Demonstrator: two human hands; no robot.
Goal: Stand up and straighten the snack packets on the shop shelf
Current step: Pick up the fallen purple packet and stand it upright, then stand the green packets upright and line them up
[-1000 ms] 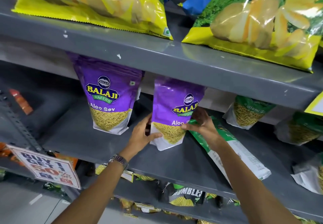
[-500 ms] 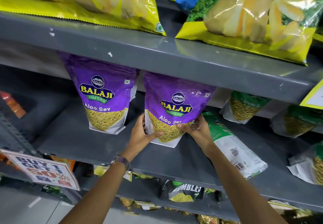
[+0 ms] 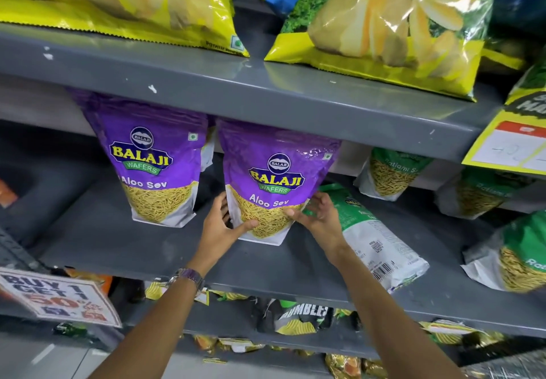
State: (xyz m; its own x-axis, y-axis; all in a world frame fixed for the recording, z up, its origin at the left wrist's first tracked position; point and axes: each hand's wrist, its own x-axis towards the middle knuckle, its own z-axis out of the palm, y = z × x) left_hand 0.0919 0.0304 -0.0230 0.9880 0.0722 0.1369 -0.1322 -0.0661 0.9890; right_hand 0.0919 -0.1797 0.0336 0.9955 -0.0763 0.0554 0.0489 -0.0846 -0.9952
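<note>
A purple Aloo Sev packet (image 3: 274, 177) stands upright on the grey middle shelf (image 3: 147, 248). My left hand (image 3: 221, 228) grips its lower left edge, thumb across the front. My right hand (image 3: 316, 219) holds its lower right corner. A second purple Aloo Sev packet (image 3: 153, 166) stands upright just to its left, apart from my hands. Behind my right hand a green and white packet (image 3: 372, 237) lies flat on its back, barcode up.
Green Ratlami Sev packets (image 3: 393, 172) stand or lean at the right of the same shelf. Yellow potato chip bags (image 3: 384, 24) lie on the upper shelf (image 3: 266, 92). A "Buy 1 Get 1" sign (image 3: 56, 299) hangs at lower left. More packets fill the lower shelf (image 3: 301, 316).
The held purple packet has turned face-forward and been set upright next to the other purple packet. Both hands have stayed on its lower corners.
</note>
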